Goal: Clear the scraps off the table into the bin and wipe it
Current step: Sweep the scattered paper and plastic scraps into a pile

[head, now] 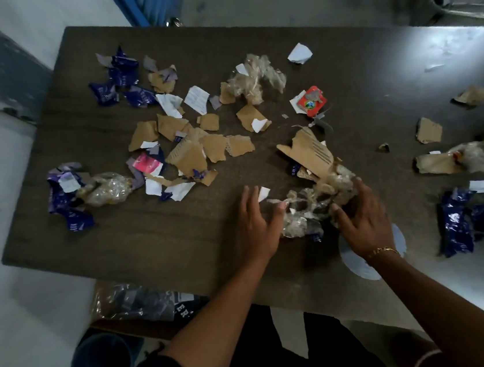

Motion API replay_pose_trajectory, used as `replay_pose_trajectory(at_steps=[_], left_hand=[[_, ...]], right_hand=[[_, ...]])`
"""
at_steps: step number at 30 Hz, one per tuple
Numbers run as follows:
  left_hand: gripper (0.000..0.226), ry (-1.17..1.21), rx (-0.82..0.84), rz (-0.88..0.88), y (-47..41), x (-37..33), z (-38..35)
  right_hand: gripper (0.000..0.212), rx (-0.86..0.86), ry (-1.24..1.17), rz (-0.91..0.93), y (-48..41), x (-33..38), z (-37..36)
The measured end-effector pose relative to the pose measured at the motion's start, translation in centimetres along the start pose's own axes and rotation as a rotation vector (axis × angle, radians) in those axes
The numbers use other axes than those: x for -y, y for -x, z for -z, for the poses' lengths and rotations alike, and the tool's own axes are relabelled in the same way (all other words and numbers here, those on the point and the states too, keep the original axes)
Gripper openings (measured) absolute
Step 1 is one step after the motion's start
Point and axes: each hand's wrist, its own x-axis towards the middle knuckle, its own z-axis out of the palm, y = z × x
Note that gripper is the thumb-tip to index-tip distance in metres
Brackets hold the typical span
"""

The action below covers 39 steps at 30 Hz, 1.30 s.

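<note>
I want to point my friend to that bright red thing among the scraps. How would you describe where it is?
Start at the dark wooden table and look past the person's right hand, toward the far side. There lies a small red printed wrapper, on a white paper scrap, right of a crumpled clear plastic bag. It is the only red piece among brown, white and blue scraps.
</note>
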Motion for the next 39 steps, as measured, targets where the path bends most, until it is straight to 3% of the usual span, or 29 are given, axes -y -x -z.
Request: replay_pose_trajectory(at_steps=[7,10,13,15,17,18,21,23,28,35,39], left_hand=[[0.064,-0.138,-0.583,0.085,-7.3,7.0,14.0],[0.063,-0.262,-0.657,0.164,-10.0,10.9,20.3],[0.063,-0.454,-0.564,0.135,-11.5,13.1,23.5],[0.058,-0.755,-0.408,-0.103,-11.7,12.9,22.8],[0.061,-0.837,-0.241,-0.295,-12.1,11.3,19.8],[0.066,-0.794,-0.186,-0.286,-12.5,10.4,18.0],[0.079,-0.568,-0.103,-0.029,-14.2,8.2,13.1],[0.081,-0.509,-0.078,0.022,-14.6,7.0,10.7],[0.078,-0.508,0.073,-0.149,-11.3,2.2,5.0],[0.076,-0.263,0.216,-0.173,-7.2,-1.7,-1.2],[0.068,-0.161,0.129,-0.238,-6.7,-1.7,0.9]], right_hand=[[0.087,-0.027,0.05,-0.01,-0.5,-0.3,-0.9],[0.093,-0.03,0.069,-0.042,-0.4,-0.1,-1.6],[0.094,-0.038,0.092,-0.063,-0.2,0.2,-2.0],[0.094,-0.056,0.101,-0.064,-0.2,0.4,-2.2],[0.093,-0.07,0.106,-0.058,-0.3,0.5,-2.3],[0.093,-0.071,0.109,-0.059,-0.3,0.5,-2.4],[0.093,-0.063,0.107,-0.065,-0.3,0.5,-2.2],[0.092,-0.057,0.086,-0.061,-0.3,0.6,-1.9],[0.09,-0.086,0.066,0.017,-0.4,1.7,-2.1],[0.096,-0.014,0.158,0.076,-1.0,2.6,-3.9],[0.092,0.005,0.216,0.058,-1.1,2.3,-4.2]])
